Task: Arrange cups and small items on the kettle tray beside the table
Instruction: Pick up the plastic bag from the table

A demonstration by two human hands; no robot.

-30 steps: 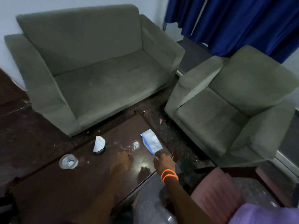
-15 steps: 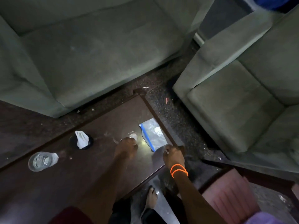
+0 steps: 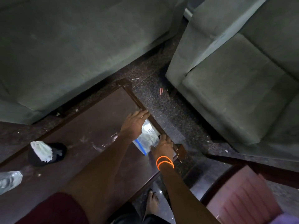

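So: one zip bag [image 3: 148,138], clear with a blue strip, lies flat at the table's [image 3: 90,120] right edge, near the near-right corner. Two hands are on it. Left hand [image 3: 134,125] lies over the bag's far-left part, fingers straight and together, tips reaching the table's raised rim; it covers part of the bag and grips nothing that shows. Right hand [image 3: 163,145] sits at the bag's near-right end, fingers bent down onto it; whether they pinch the plastic or only press cannot be told. Two orange bands [image 3: 164,163] ring the right wrist.

One dark cup [image 3: 47,154] stands toward the table's left, white tissue [image 3: 42,150] stuffed in its mouth. One clear glass [image 3: 9,181] lies at the left edge, cut off by the frame, well apart from the bag. White smears mark the tabletop between cup and hands.

Off the table: two green sofas, one [image 3: 72,46] past the far edge, one [image 3: 242,78] to the right, speckled floor [image 3: 161,101] between. One pink chair [image 3: 242,199] at near right. One bare foot [image 3: 152,202] below the near edge.
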